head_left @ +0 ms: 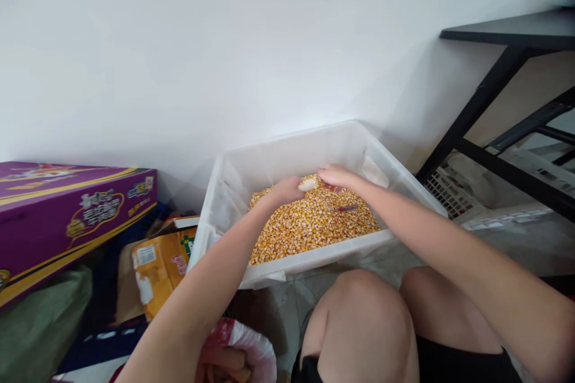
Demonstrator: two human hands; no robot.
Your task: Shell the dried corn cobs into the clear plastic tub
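Note:
A white plastic bin stands against the wall with a layer of loose yellow corn kernels in it. Over the kernels, my left hand is closed round one end of a pale corn cob. At the cob's other end, my right hand has its fingers closed; a bit of reddish colour shows beneath it, too small to make out. On the kernels, just below my right hand, lies a thin dark-red stick-like object. My fingers partly hide the cob.
Left of the bin are a purple carton and a torn orange box. A red and white bag with stripped cobs sits below my left arm. On the right stand a black-framed table and a white basket.

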